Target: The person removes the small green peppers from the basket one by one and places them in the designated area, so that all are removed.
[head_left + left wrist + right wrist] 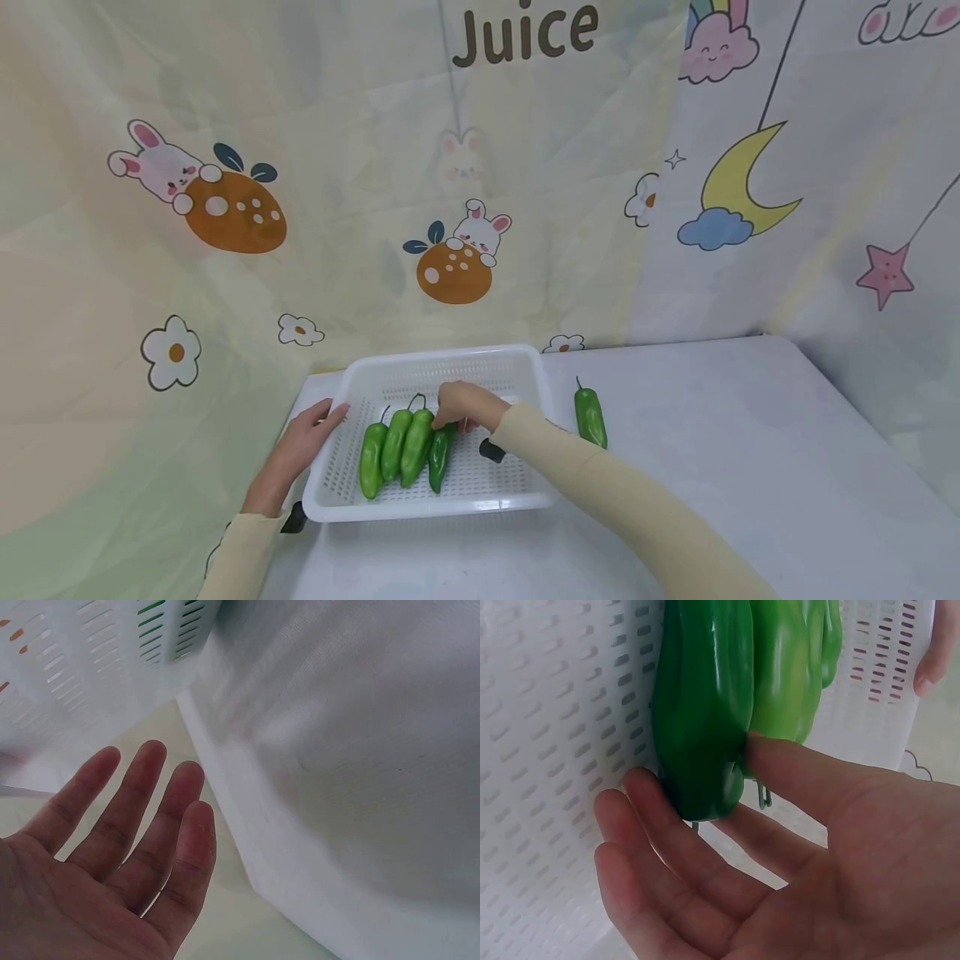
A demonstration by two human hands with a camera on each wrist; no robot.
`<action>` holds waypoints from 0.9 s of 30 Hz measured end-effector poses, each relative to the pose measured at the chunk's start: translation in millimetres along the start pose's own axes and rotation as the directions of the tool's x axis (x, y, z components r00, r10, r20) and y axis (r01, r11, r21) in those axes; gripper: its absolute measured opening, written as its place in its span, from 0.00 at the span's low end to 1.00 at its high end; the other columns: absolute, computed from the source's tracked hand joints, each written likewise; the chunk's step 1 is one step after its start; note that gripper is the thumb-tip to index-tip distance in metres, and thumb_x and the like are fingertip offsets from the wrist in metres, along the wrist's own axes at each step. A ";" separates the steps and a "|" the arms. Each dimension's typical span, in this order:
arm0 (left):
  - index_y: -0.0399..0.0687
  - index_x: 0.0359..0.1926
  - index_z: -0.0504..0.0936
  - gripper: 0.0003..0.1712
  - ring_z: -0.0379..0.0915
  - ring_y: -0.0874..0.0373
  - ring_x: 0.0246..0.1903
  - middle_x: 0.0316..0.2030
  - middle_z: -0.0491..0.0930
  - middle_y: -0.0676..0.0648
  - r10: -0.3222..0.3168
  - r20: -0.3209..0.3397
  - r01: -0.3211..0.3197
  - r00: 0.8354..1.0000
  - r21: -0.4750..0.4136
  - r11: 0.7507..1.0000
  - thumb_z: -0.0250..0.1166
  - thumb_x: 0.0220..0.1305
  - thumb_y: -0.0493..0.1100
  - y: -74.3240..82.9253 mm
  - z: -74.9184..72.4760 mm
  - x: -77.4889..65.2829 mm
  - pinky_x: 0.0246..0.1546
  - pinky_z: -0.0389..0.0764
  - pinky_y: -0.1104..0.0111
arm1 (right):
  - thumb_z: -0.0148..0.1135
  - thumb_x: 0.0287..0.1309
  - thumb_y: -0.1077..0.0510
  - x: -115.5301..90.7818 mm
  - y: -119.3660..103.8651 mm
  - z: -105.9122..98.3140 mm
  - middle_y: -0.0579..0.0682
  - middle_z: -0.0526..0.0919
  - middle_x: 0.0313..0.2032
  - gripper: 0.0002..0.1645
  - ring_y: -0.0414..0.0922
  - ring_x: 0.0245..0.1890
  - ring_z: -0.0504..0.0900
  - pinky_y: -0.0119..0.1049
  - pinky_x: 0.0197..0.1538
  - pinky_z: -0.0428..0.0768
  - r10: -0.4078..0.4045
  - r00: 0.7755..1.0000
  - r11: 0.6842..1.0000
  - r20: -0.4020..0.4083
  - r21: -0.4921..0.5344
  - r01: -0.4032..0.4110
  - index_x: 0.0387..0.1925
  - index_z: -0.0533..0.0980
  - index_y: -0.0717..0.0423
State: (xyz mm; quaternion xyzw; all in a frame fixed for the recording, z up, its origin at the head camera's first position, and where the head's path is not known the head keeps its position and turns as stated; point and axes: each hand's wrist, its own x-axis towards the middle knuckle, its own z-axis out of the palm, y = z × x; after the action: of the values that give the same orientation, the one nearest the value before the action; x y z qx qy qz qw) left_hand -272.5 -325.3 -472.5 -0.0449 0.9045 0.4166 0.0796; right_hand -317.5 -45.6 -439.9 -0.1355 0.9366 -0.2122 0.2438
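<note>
in the head view, we saw the basket (435,505) at lower centre, with three pale peppers (395,446) in its left half and a dark pepper (440,462) just right of them. the right hand (468,406) grasped the dark pepper near its stem end. the left hand (298,442), released with fingers extended, lay at the basket's left rim. we noted another pepper (590,415) further right, on the table (712,433).
</note>
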 end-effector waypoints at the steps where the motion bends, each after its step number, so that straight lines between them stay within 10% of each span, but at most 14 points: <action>1: 0.48 0.70 0.66 0.39 0.86 0.55 0.35 0.52 0.82 0.37 -0.002 0.001 0.002 1.000 0.001 1.000 0.49 0.72 0.70 0.1 0.0 -0.2 0.31 0.89 0.60 | 0.68 0.62 0.53 -0.3 0.0 0.0 0.60 0.88 0.36 0.15 0.58 0.40 0.89 0.46 0.44 0.89 -0.003 1.000 1.000 0.000 -0.003 0.003 0.42 0.82 0.62; 13: 0.48 0.70 0.66 0.39 0.86 0.55 0.34 0.51 0.82 0.37 -0.003 0.004 0.003 1.000 -0.009 1.000 0.50 0.72 0.70 -0.8 0.5 0.9 0.31 0.89 0.60 | 0.67 0.64 0.51 5.1 1.9 0.7 0.59 0.90 0.34 0.16 0.54 0.37 0.90 0.31 0.20 0.77 -0.031 1.000 0.994 0.005 -0.103 0.031 0.28 0.83 0.59; 21: 0.49 0.70 0.66 0.40 0.86 0.54 0.35 0.52 0.82 0.37 0.000 0.001 0.000 1.000 -0.012 1.000 0.50 0.71 0.71 -0.9 1.6 0.8 0.31 0.89 0.60 | 0.69 0.61 0.48 26.0 10.3 5.8 0.53 0.87 0.21 0.19 0.48 0.22 0.87 0.34 0.21 0.80 -0.037 0.999 0.991 0.016 -0.131 0.038 0.21 0.82 0.57; 27: 0.48 0.70 0.66 0.39 0.86 0.55 0.34 0.52 0.81 0.36 0.004 -0.004 -0.004 1.000 -0.005 1.000 0.50 0.72 0.70 -1.4 1.4 0.3 0.31 0.89 0.60 | 0.68 0.63 0.51 2.9 0.0 -3.0 0.57 0.90 0.29 0.17 0.52 0.30 0.90 0.30 0.18 0.73 -0.053 0.999 0.992 0.000 -0.115 0.053 0.23 0.83 0.57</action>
State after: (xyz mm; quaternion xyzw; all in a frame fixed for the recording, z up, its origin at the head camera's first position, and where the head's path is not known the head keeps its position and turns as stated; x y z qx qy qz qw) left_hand -272.4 -325.1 -474.5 -0.0439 0.9036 0.4190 0.0770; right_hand -321.4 -45.6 -438.7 -0.1739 0.9437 -0.1646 0.2283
